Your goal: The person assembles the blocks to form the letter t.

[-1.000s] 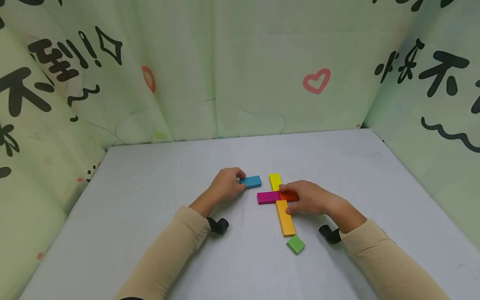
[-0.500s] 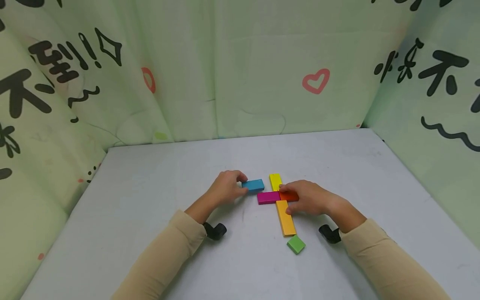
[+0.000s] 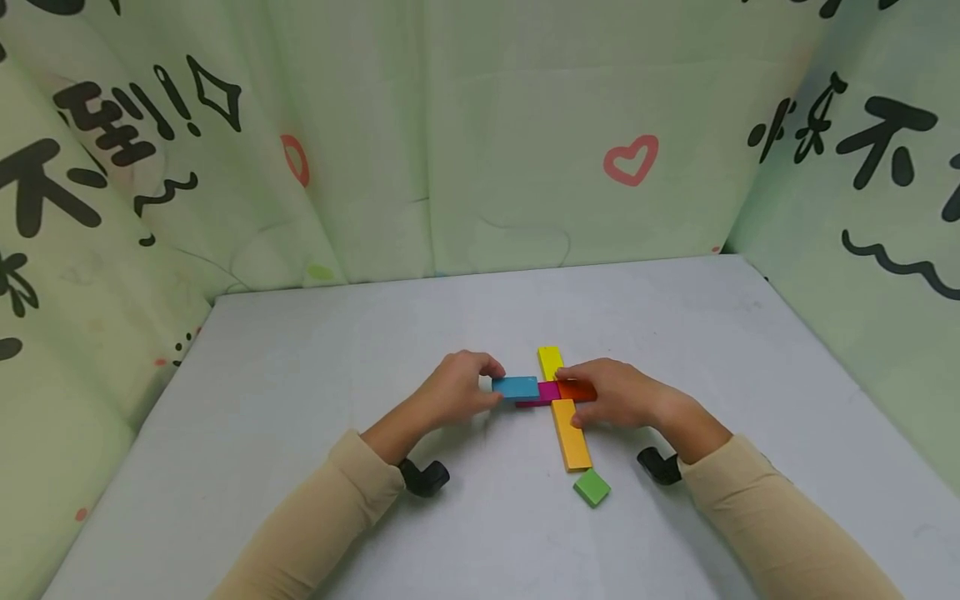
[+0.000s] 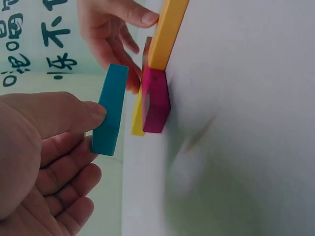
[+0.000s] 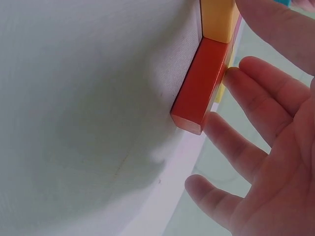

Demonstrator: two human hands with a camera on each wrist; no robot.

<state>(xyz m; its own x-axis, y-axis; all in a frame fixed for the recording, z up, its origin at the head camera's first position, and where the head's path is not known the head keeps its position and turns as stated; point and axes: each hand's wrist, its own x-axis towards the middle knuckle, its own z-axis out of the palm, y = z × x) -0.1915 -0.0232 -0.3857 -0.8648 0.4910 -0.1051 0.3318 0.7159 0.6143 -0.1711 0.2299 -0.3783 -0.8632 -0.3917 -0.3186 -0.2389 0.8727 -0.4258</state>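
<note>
My left hand (image 3: 450, 387) pinches a flat blue block (image 3: 515, 387) between thumb and fingers. In the left wrist view the blue block (image 4: 110, 110) is off the table, and from the head it partly covers the magenta block (image 3: 549, 392). My right hand (image 3: 626, 392) rests with relaxed fingers over the red block (image 3: 577, 390). Its thumb tip touches the side of the orange-yellow block (image 3: 572, 437). The right wrist view shows fingertips against the far side of the red block (image 5: 202, 86). A yellow block (image 3: 550, 362) lies behind, its near end beside my right index finger.
The blocks form a cross on the white table (image 3: 337, 500). A small green block (image 3: 592, 488) lies near the front end of the orange-yellow block. Pale green printed curtains (image 3: 495, 150) stand behind and at both sides.
The blue block in my left hand has moved right and toward me, from left of the yellow block to over the magenta block. My right hand stays in place.
</note>
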